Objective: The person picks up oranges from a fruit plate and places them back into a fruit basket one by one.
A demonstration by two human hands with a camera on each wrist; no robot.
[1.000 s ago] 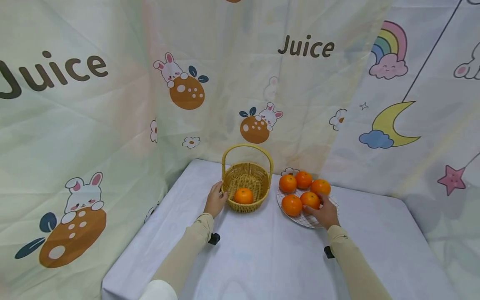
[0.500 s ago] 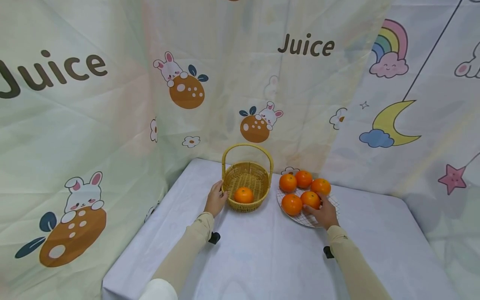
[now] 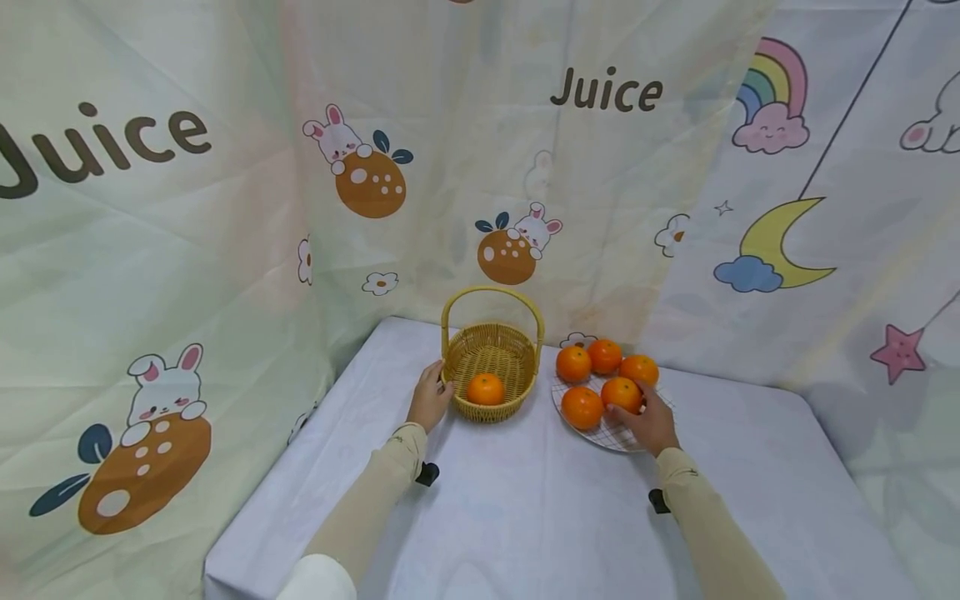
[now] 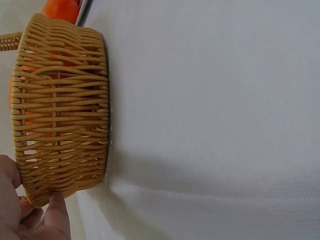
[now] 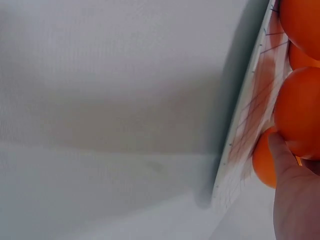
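On the table in the head view stands a yellow wicker basket [image 3: 489, 413] with a tall arched handle. One orange [image 3: 485, 389] lies inside it. My left hand [image 3: 431, 398] grips the basket's left rim; the left wrist view shows the thumb and fingers pinching the woven wall [image 4: 60, 120]. Over to the right, my right hand [image 3: 655, 423] holds an orange [image 3: 621, 394] at the front of a round plate [image 3: 611, 438] with a grid pattern. In the right wrist view the thumb presses against this orange [image 5: 302, 112], close over the plate.
Several other oranges [image 3: 582, 407] sit on the plate around the held one. A white cloth [image 3: 495, 517] covers the table. Printed fabric hangings [image 3: 420, 167] enclose the table's back and sides, close behind the basket and plate.
The orange in my right hand has risen slightly and shifted a little right against the others. My left hand stays on the basket rim. The head view has shifted very slightly.
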